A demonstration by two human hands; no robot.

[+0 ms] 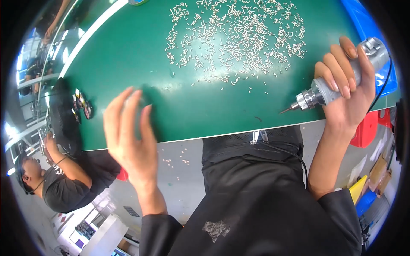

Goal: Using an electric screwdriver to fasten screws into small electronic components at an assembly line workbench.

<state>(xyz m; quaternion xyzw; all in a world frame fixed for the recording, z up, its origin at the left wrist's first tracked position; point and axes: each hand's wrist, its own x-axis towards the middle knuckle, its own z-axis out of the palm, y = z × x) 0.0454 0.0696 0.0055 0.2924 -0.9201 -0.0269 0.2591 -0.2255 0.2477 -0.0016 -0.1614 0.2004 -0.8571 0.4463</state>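
Note:
In my right hand [344,81] is a silver-grey electric screwdriver [321,93], my fingers wrapped round its body. Its thin bit points left and down, over the near part of the green table, and a black cord hangs from its back end. My left hand [130,123] hovers over the table's front edge on the left, fingers spread and nothing in them. Many small pale metal pins [252,38] lie scattered across the far middle of the table, beyond both hands. They are too small to make out closely.
A blue tray [386,83] stands at the right end of the green table [115,55]. A black bag-like item [64,115] and small dark-wrapped things [83,106] lie at the left. Another person [64,179] works further left. A red stool [365,130] is below the right side.

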